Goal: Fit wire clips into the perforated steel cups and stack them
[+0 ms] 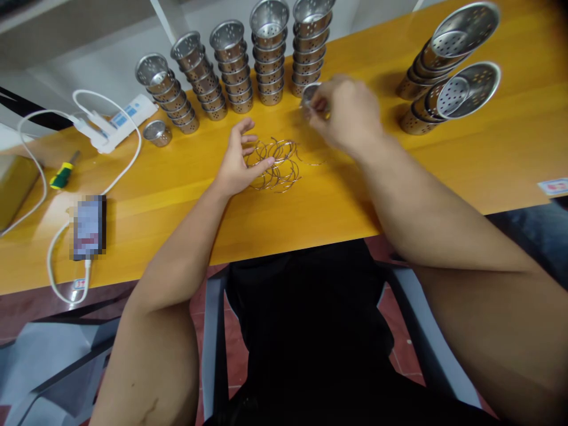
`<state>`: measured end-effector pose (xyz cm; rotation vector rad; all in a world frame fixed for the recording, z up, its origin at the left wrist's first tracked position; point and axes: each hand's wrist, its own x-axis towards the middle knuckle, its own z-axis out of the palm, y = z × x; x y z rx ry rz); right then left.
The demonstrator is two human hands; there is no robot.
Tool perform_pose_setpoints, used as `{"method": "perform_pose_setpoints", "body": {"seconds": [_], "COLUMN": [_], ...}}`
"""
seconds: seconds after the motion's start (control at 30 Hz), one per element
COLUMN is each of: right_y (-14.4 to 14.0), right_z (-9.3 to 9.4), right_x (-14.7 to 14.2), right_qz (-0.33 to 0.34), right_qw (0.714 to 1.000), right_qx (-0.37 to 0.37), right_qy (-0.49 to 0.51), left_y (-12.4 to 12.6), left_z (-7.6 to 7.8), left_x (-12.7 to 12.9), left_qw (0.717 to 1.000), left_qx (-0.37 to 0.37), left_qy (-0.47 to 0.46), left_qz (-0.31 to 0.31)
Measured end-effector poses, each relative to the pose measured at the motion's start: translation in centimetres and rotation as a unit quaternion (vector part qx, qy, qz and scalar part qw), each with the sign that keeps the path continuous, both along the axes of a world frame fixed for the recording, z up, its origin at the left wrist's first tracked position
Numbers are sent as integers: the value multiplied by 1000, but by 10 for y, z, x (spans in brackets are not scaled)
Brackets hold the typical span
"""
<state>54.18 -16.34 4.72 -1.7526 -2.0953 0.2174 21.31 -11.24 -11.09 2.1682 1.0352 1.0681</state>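
The left hand lies loose and spread on the yellow surface, fingertips touching a heap of thin wire rings at its 3 o'clock. The right hand pinches a small perforated metal cup at the heap's 1 o'clock. Stacked cups stand at 12 o'clock. The power strip carries a blue label, unreadable; the phone screen is blurred.

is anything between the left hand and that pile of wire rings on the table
Nothing visible does. The left hand lies open at the left edge of the wire rings, fingertips already over them. The right hand holds a small metal cup farther back, clear of that gap.
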Motion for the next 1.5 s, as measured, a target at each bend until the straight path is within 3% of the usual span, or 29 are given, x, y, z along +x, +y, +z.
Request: {"method": "perform_pose_setpoints", "body": {"seconds": [0.13,0.3,0.37,0.47,0.53,0.67,0.83,0.93,1.07,1.37,1.5], "right_y": [7,19,21,21,20,19,34,55,75,54,57], "right_z": [17,14,8,-4,-12,-20,-34,-62,-94,-81,-91], "right_x": [18,37,39,30,21,13,37,55,65,19,14], "right_qz": [-161,-224,-196,-75,-8,-30,-64,-21,97,227,274], "right_qw": [983,965,976,997,1000,995,992,997,983,960,950], "right_qx": [-65,-111,-76,3,-10,-93,-104,-58,38,45,47], "right_qy": [-63,-80,-62,-4,22,14,8,54,151,156,141], "left_y": [-2,-6,-6,-4,-2,-3,-16,-21,-20,-13,13], "left_z": [1,4,3,1,0,3,16,22,27,40,48], "left_x": [0,4,5,4,2,2,8,10,5,-10,-54], "left_qw": [1000,1000,1000,1000,1000,1000,1000,1000,999,998,989], "left_qx": [0,1,5,7,9,10,1,-2,6,20,68], "left_qy": [2,-5,-8,-8,-7,-8,-6,-1,11,38,43], "left_qz": [-6,-4,0,-2,-4,-2,18,25,30,55,122]}}
